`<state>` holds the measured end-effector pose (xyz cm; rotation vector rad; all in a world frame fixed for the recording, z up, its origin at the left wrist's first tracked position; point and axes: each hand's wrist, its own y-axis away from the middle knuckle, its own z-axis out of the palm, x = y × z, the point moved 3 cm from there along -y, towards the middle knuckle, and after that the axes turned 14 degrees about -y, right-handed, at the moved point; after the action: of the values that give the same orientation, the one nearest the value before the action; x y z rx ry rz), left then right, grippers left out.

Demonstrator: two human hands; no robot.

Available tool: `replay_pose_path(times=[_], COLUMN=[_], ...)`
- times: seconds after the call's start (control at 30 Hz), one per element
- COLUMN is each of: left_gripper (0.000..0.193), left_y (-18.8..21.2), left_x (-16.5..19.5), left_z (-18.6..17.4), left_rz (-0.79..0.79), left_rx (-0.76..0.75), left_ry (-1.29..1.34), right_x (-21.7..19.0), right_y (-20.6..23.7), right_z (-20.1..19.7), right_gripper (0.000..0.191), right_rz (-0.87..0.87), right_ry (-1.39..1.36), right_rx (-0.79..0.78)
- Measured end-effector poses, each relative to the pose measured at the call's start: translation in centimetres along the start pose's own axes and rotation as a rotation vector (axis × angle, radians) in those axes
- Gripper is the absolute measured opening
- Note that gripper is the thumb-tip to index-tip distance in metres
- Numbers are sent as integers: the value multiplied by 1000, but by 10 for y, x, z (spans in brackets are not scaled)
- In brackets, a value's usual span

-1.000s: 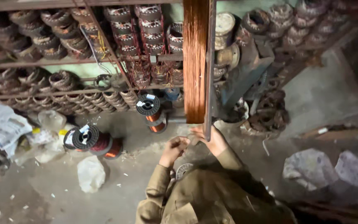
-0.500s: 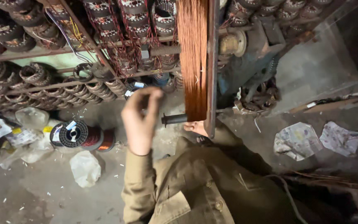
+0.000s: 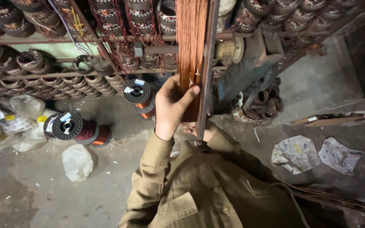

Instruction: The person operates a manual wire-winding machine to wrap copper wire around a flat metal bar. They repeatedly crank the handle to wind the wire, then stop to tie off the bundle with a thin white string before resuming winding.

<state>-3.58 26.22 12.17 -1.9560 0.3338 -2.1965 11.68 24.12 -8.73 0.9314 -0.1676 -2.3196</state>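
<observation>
Against the upright frame (image 3: 205, 76), left hand (image 3: 170, 105) grips vertical copper wire band (image 3: 189, 38); right hand's (image 3: 193, 128) grip is hidden.

Single view, head-mounted cam, pitched steeply down over the wearer's chest. Olive jacket (image 3: 216, 190) fills the lower centre, very close to the lens. Facing forward and down onto a concrete floor (image 3: 30, 198), with racks of wound coils (image 3: 64, 78) across the top edge, further off. The band of copper wire (image 3: 189, 46) on its frame runs vertically through centre, at arm's reach. The left hand (image 3: 170, 107) sits mid-frame. No second view, so no overlap.
</observation>
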Motion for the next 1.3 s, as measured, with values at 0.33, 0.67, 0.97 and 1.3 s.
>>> replay_pose_path(times=[0.33, 0.67, 0.97, 1.3], left_gripper=[15, 16, 16, 5], left_y=[-12, -13, -4, 12], left_x=[-14, -19, -19, -37], left_z=[-18, -19, -19, -36], left_rz=[-96, -89, -337, -461], left_rx=[-30, -158, -239, -183], left_ry=[-36, 46, 373, 217], right_x=[-11, -4, 7, 10], right_y=[-7, 14, 65, 127], right_z=[34, 21, -4, -108], right_gripper=[13, 22, 25, 25], right_rz=[-142, -46, -130, -274], right_ry=[180, 309, 21, 29], right_rx=[-38, 207, 133, 1039])
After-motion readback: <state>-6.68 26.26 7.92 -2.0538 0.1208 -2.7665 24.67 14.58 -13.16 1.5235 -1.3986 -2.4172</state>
